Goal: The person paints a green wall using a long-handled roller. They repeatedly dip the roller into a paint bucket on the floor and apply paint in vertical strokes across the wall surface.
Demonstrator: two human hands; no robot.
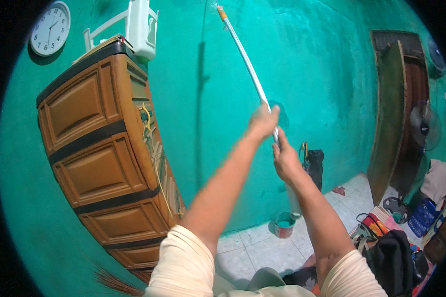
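Observation:
A long white pole [249, 67] slants up and away toward the green wall [302, 59]. Its far end carries an orange-brown piece [222, 13], which is at the wall near the top edge; what sits beyond that piece is too small to make out. My left hand [263, 122], slightly blurred, is closed around the pole's lower part. Just below it, to the right, my right hand [286, 157] grips the pole near its bottom end. On the floor beneath my arms stands a small can [284, 228] with teal-green paint on it.
A tall brown drawer cabinet [91, 136] fills the left side, with a white plastic stool [142, 32] on top. A wall clock [50, 28] hangs beyond it. To the right are a door [389, 119], a fan [424, 126], a black bag [391, 257] and heaped cloths.

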